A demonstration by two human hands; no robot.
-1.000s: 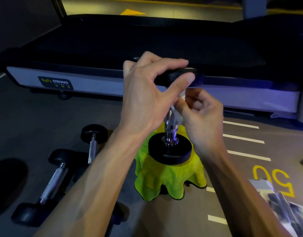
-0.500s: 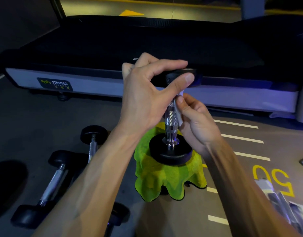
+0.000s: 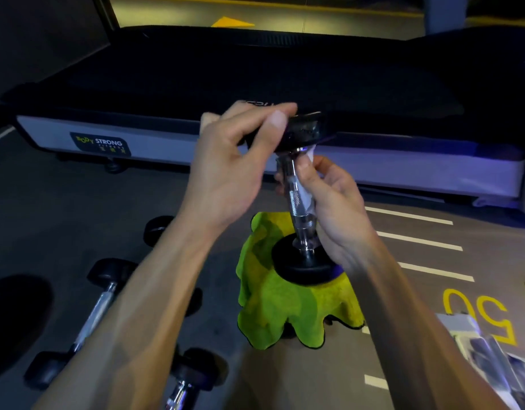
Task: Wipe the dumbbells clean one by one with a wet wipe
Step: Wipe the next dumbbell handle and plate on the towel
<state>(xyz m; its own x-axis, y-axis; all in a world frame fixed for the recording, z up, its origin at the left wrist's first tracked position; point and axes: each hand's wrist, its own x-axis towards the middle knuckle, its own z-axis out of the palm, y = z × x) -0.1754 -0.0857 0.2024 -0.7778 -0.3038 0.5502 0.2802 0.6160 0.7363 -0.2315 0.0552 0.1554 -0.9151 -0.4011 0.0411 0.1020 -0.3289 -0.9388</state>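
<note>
White wipe (image 3: 305, 194) lay pinched against the chrome handle (image 3: 297, 202) by the right hand (image 3: 329, 202), thumb and fingers curled round both, high on the shaft just under the top head. Above it, the left hand (image 3: 234, 170) clamped its fingertips on that upper black head (image 3: 307, 130), steadying the dumbbell (image 3: 299, 214) upright and a little tilted. Below the right hand, the lower head (image 3: 302, 269) rested on a green cloth (image 3: 285, 309) draped over something hidden. Further left of the left forearm, other dumbbells (image 3: 89, 318) lay on the floor (image 3: 63, 220); to the right of the right forearm sat a blurred packet (image 3: 492, 359), probably wipes. Beyond both hands stretched a treadmill (image 3: 255, 84).

The main risk looked to be tipping: the dumbbell stood on soft, bunched cloth, and a hard wiping stroke could slide its base off. A damp handle might also slip if the left fingertips loosened, dropping the weight towards the floor.
</note>
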